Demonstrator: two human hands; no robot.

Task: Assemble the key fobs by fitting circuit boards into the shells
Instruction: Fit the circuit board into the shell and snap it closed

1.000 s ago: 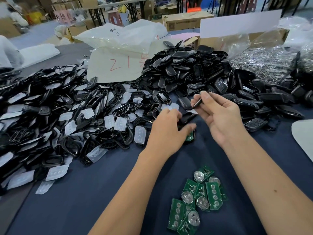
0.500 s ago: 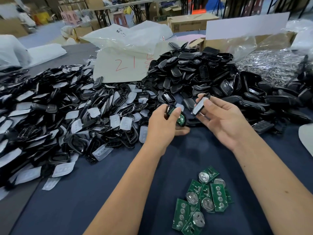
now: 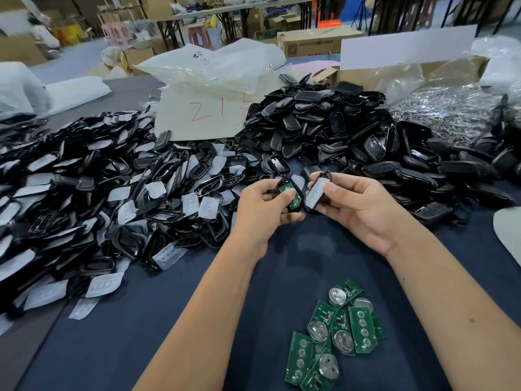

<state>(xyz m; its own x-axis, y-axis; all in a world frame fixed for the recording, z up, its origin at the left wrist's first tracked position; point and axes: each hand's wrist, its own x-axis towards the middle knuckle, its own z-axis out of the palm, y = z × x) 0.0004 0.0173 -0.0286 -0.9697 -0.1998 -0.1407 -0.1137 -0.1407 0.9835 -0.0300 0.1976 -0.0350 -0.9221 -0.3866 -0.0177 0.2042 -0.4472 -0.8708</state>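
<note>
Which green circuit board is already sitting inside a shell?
The board in the left hand; the others lie loose on the cloth.

Red handwritten "21" on the white sheet (image 3: 203, 114) behind the piles.

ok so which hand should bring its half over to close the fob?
Right, probably. The right hand pinches the cover with the white pad by its edges, free to swing over. The left hand cradles the shell with the green board, thumb on the board.

A dark blue table (image 3: 174, 320) carries heaped black shells (image 3: 324, 128), membrane-backed frames (image 3: 84, 198) and green circuit boards (image 3: 332, 337).
</note>
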